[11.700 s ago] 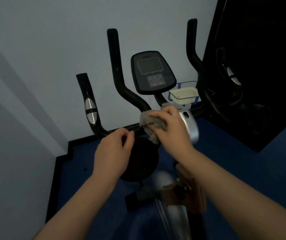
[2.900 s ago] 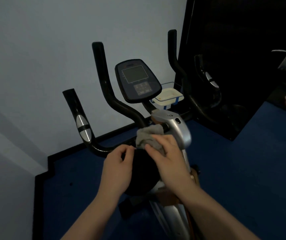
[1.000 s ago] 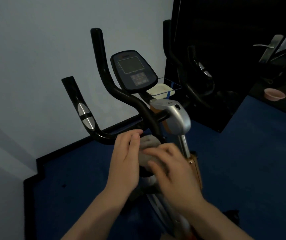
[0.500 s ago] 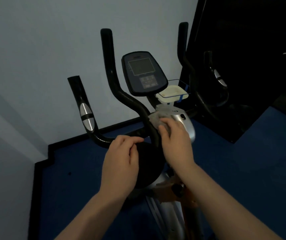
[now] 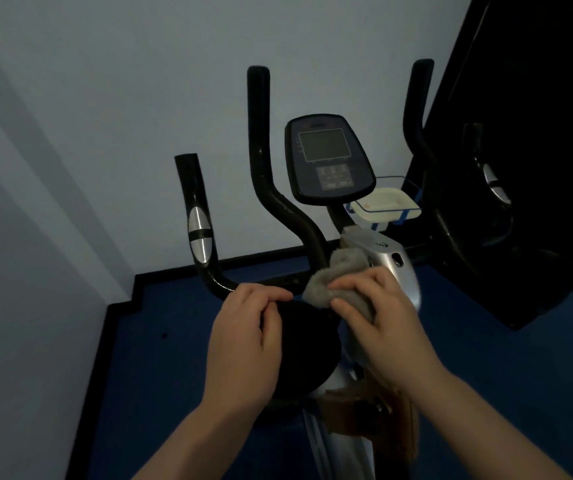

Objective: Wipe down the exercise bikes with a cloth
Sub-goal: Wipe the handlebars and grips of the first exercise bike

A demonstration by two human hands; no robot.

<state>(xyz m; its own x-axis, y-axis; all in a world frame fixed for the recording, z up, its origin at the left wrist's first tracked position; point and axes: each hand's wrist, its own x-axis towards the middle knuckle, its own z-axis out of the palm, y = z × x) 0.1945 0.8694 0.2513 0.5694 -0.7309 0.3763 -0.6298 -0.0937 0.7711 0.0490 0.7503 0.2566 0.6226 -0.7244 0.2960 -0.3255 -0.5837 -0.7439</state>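
An exercise bike stands before me, with black handlebars [image 5: 261, 161], a dark console [image 5: 328, 157] and a silver stem housing [image 5: 394, 261]. My right hand [image 5: 378, 317] holds a bunched grey cloth [image 5: 337, 277] against the base of the handlebar post, next to the silver housing. My left hand [image 5: 247, 341] grips the black crossbar at the left, fingers curled over it, above a black round cover [image 5: 306, 344].
A pale wall rises behind and to the left. A white tray in a blue-edged holder [image 5: 387, 204] sits right of the console. A black mirror-like panel [image 5: 527, 150] stands at the right. Blue floor [image 5: 507, 375] lies below.
Over the last second my right hand carried the cloth from the black round cover up to the handlebar post base by the silver housing. The left hand stayed on the crossbar.
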